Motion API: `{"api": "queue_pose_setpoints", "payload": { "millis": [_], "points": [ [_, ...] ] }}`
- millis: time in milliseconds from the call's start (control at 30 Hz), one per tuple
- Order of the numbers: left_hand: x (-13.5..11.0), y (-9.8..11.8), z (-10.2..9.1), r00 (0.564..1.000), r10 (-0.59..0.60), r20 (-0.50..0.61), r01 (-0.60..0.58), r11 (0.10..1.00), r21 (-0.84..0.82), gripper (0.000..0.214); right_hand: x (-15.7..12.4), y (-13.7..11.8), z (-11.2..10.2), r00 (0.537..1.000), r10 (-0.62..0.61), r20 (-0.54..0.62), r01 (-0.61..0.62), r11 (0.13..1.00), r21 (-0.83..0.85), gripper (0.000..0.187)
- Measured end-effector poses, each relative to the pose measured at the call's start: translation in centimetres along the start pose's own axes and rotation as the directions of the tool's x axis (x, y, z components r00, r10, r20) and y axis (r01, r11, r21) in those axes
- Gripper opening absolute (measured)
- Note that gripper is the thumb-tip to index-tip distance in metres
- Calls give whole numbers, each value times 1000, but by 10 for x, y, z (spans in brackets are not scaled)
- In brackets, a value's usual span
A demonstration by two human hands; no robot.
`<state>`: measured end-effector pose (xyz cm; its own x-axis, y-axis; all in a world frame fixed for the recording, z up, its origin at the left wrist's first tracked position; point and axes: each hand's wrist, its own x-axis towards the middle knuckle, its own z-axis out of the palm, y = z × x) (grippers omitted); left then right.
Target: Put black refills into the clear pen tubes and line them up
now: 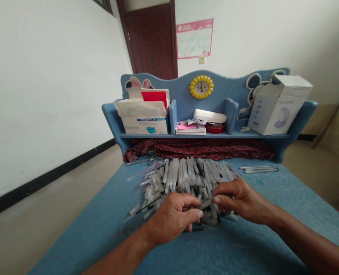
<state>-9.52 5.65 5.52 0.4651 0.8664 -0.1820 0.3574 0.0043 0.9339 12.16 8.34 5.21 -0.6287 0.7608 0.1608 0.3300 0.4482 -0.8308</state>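
A heap of slim, translucent plastic pieces [173,173] lies in the middle of the blue desk [100,233], some of them clear and some dark. Over its near side, my left hand [176,214] and my right hand [236,198] face each other with a narrow gap between. One small greyish translucent plastic piece [206,204] spans that gap. The fingers of my left hand are closed at its left end, while the thumb and forefinger of my right hand pinch its right end. Its ends are hidden by the fingers.
Slender grey rods [259,169] lie at the desk's right back. Red-black checked cloth [198,149] is bunched under the shelf [146,136]. On that shelf stand a mask box [129,120], papers [189,130], a red round tin [214,128] and a white carton [268,110].
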Motion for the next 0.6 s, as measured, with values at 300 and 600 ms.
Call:
{"api": "queue_pose_setpoints", "payload": {
  "millis": [300,600],
  "points": [
    [-1,0,2,1000,22,-12,-22,1000,2,16,-1,-2,0,999,17,-30,-18,1000,-20,40],
    [0,1,1,1000,15,-11,-15,1000,9,17,-2,-2,2,998,44,-42,-44,999,14,41]
  ]
}}
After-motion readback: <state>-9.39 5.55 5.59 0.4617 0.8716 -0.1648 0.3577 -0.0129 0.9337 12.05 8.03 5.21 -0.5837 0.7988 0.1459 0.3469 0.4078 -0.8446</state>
